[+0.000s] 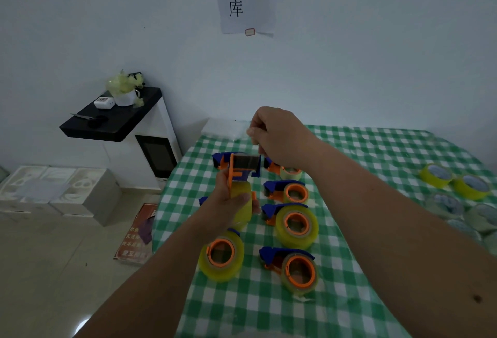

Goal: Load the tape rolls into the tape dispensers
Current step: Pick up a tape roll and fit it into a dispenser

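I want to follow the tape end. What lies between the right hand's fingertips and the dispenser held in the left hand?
In the head view, a stretch of clear tape runs from the right hand down to the dispenser that the left hand grips.

Loaded dispensers (289, 223) crowd the desk (357, 165) directly beneath my hands, lying in two close columns with narrow gaps between them. Spare tape rolls (454, 184) block the far right edge. Open checkered surface lies between these two groups and along the near edge. To my left, the desk drops off to the floor (53, 257).
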